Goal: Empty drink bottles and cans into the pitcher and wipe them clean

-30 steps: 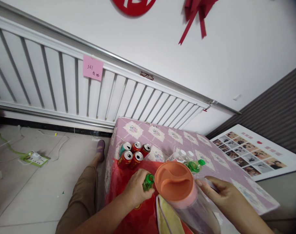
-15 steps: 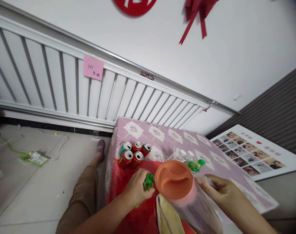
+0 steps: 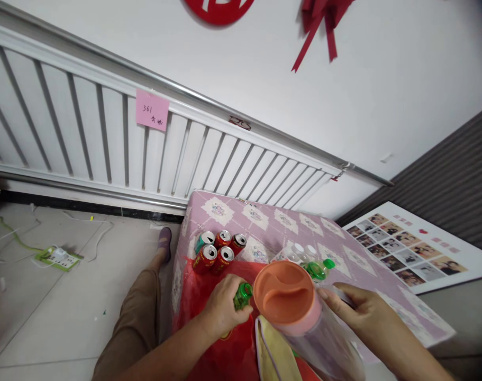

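Observation:
My left hand (image 3: 223, 309) is closed around a green bottle (image 3: 243, 296); only its neck and upper part show past my fingers. My right hand (image 3: 357, 312) grips the handle of a clear pitcher (image 3: 328, 346) with an orange lid (image 3: 286, 292). The pitcher leans so that its lid end is close beside the green bottle's mouth. A yellow cloth (image 3: 274, 349) lies below the pitcher, on a red plastic sheet or bag (image 3: 209, 307). Several opened drink cans (image 3: 226, 254) stand grouped beyond my left hand.
Clear bottles with white caps (image 3: 298, 253) and a green-capped bottle (image 3: 319, 269) lie on the purple patterned tablecloth (image 3: 284, 219). A white radiator (image 3: 209, 153) runs behind. A photo board (image 3: 407, 246) leans at right; a power strip (image 3: 60, 258) with cables lies on the floor.
Almost nothing differs. Both hands keep their hold on the bottle and the pitcher, in nearly the same positions.

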Demonstrator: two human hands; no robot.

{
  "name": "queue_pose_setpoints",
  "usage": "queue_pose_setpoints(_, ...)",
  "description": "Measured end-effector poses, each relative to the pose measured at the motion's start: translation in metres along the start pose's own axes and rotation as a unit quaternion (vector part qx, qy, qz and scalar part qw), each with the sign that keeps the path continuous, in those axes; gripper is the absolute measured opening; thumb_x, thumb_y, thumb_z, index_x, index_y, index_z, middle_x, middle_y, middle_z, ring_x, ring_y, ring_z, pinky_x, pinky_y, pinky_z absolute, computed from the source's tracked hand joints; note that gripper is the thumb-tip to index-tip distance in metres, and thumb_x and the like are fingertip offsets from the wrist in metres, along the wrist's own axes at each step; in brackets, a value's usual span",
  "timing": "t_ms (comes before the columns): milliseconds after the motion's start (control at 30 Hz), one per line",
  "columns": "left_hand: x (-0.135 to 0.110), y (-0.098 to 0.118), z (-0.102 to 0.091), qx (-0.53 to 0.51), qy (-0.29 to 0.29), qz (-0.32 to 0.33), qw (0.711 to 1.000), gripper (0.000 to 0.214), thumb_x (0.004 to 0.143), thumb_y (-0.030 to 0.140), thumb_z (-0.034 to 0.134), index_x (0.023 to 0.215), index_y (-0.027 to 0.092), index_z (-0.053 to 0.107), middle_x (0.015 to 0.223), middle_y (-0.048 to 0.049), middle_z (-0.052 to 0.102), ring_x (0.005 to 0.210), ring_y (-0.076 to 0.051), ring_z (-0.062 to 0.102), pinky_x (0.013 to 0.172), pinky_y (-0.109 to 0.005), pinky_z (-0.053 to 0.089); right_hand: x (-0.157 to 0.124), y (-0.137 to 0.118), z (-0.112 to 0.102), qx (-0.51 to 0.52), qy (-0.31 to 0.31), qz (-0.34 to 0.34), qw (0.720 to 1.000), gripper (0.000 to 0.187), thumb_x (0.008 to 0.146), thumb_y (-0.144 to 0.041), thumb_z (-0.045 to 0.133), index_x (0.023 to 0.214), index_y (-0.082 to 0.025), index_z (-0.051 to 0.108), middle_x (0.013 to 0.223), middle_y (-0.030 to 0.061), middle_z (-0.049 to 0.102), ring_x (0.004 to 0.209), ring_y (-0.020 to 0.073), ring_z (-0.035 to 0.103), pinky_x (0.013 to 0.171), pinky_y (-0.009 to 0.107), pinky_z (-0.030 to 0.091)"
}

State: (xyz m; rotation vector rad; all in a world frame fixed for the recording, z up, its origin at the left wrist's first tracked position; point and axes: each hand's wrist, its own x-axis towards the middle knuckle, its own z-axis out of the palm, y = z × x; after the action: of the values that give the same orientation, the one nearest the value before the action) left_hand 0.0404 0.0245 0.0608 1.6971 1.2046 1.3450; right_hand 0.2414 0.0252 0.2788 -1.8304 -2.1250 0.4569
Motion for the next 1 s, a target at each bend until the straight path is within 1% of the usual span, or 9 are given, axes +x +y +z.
queue_pose_setpoints(100,0.0,0.0,0.001,0.001,0.0,0.001,1.0,0.035,0.063,0.012,0.068,0.095,0.019,0.055,0.093,-0.0036,0.057,0.086,-0.019,0.054,0.076,-0.03,0.043,0.001,0.003,-0.001,0.0,-0.016,0.005,1.0,0.04,0.074,-0.055,0.059,0.053,-0.021,0.052,0.049,-0.0032,0.048,0.049,0.0143,0.047,0.045,0.024,0.037)
queue_pose_setpoints(233,0.0,0.001,0.0,0.002,0.002,-0.001,1.0,0.034,0.064,0.012,0.068,0.095,0.019,0.055,0.094,-0.0038,0.058,0.086,-0.02,0.055,0.077,-0.031,0.044,0.001,0.005,-0.001,-0.007,0.002,-0.008,1.0,0.042,0.076,-0.054,0.058,0.052,-0.021,0.052,0.048,-0.0028,0.049,0.049,0.0143,0.047,0.043,0.024,0.036)
queue_pose_setpoints(300,0.0,0.002,0.0,0.0,0.001,-0.001,1.0,0.034,0.064,0.013,0.068,0.095,0.02,0.055,0.094,-0.0038,0.058,0.086,-0.02,0.055,0.077,-0.031,0.044,0.001,0.005,-0.001,-0.011,0.005,-0.015,1.0,0.042,0.077,-0.055,0.057,0.053,-0.021,0.055,0.049,-0.0022,0.051,0.049,0.0148,0.049,0.043,0.024,0.037)
queue_pose_setpoints(433,0.001,0.002,0.0,0.003,-0.001,0.002,1.0,0.034,0.065,0.014,0.069,0.096,0.019,0.055,0.094,-0.0044,0.059,0.086,-0.02,0.056,0.077,-0.031,0.045,0.002,0.007,-0.002,-0.016,-0.011,-0.02,1.0,0.04,0.079,-0.054,0.055,0.058,-0.021,0.061,0.055,-0.0004,0.057,0.053,0.0168,0.053,0.045,0.025,0.04)
queue_pose_setpoints(700,0.001,0.003,0.0,0.004,-0.004,-0.002,1.0,0.034,0.065,0.014,0.069,0.096,0.018,0.056,0.094,-0.0052,0.059,0.087,-0.021,0.056,0.078,-0.032,0.045,0.003,0.011,-0.002,-0.03,-0.014,-0.007,0.999,0.046,0.081,-0.059,0.051,0.056,-0.021,0.054,0.053,-0.002,0.051,0.053,0.0154,0.051,0.047,0.024,0.039)
queue_pose_setpoints(900,0.001,0.005,-0.001,0.003,-0.003,-0.001,1.0,0.033,0.065,0.013,0.068,0.095,0.018,0.056,0.094,-0.0052,0.059,0.087,-0.021,0.056,0.077,-0.032,0.045,0.002,0.001,-0.003,-0.021,0.007,-0.02,1.0,0.039,0.078,-0.053,0.057,0.057,-0.021,0.06,0.053,-0.0014,0.056,0.051,0.0161,0.052,0.043,0.024,0.038)
queue_pose_setpoints(1000,0.001,0.005,-0.002,0.001,-0.003,-0.001,1.0,0.033,0.064,0.013,0.068,0.095,0.018,0.056,0.094,-0.0048,0.058,0.087,-0.02,0.055,0.077,-0.031,0.045,0.001,-0.002,-0.004,-0.025,0.009,-0.018,0.999,0.04,0.078,-0.053,0.056,0.056,-0.021,0.059,0.05,-0.0021,0.053,0.049,0.0152,0.051,0.042,0.024,0.037)
